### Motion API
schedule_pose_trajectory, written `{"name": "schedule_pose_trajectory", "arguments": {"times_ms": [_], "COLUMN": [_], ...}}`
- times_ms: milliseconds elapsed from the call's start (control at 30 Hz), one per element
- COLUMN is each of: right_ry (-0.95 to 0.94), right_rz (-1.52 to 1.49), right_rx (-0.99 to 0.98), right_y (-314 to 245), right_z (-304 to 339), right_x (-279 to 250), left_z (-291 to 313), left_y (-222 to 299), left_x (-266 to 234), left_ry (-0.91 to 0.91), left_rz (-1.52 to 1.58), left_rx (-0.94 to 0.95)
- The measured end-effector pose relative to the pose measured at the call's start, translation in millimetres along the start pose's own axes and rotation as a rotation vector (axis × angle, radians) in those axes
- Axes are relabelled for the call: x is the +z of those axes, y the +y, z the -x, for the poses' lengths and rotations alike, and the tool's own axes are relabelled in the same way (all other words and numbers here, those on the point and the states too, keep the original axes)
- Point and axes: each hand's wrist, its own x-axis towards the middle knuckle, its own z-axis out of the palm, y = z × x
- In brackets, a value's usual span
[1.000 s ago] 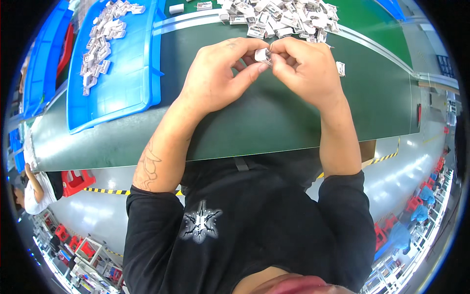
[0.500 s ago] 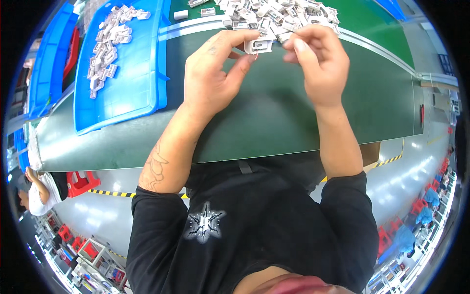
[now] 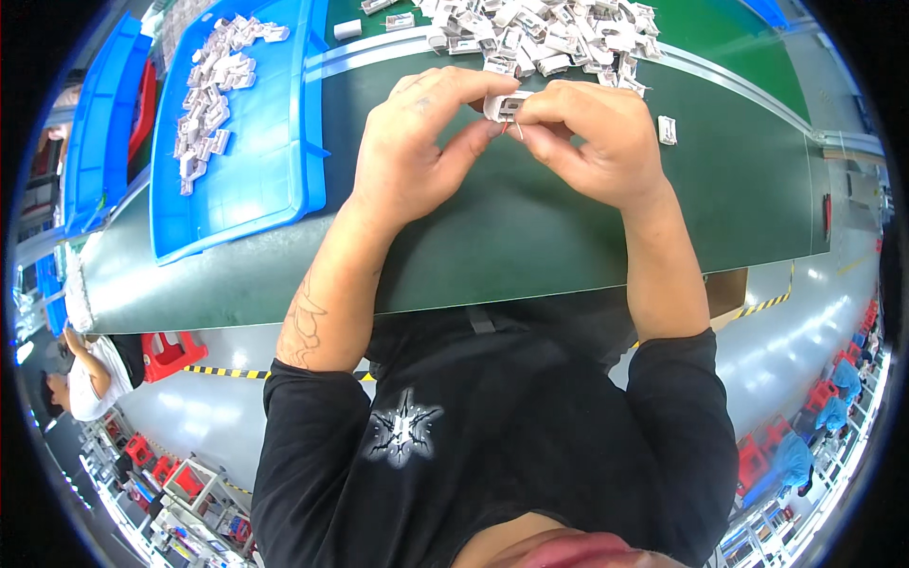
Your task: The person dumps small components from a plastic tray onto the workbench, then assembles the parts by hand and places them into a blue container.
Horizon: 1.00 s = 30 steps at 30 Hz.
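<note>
My left hand (image 3: 407,142) pinches a small white plastic housing (image 3: 500,106) by its left side, between thumb and fingers. The housing has a dark slot in its face, and thin red and white wires (image 3: 517,131) hang from its lower edge. My right hand (image 3: 601,142) is closed at the housing's right side, thumb and index finger pressed together where the wires come out. Its fingertips partly hide the housing. Both hands are held over the dark green table (image 3: 530,246), just in front of a heap of similar white housings (image 3: 559,38).
At the left, a blue tray (image 3: 251,204) holds several white housings. One loose housing (image 3: 668,131) lies right of my right hand. A metal strip (image 3: 379,49) crosses the table behind my hands. A white cylinder-like piece (image 3: 347,29) stands beyond it. Another person (image 3: 95,379) is at far left.
My right hand has moved left and down onto the housing, its fingers closing there. The left hand has shifted slightly right with the housing. A loose housing now shows beside the right hand.
</note>
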Motion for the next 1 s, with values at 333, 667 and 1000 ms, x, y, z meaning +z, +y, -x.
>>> {"name": "schedule_pose_trajectory", "arguments": {"times_ms": [333,667,1000], "right_ry": [0.296,-0.153,-0.146], "right_rz": [-0.724,0.244,0.461], "right_rx": [0.393,0.419,0.443], "right_y": [11,46,38], "right_z": [5,3,-4], "right_x": [-7,17,39], "left_z": [-4,9,8], "left_y": [0,-6,-26], "left_x": [0,5,13], "left_ry": [0.649,0.094,-0.070], "left_rz": [1.170,0.684,0.076], "left_rx": [-0.277,-0.479,-0.596]}}
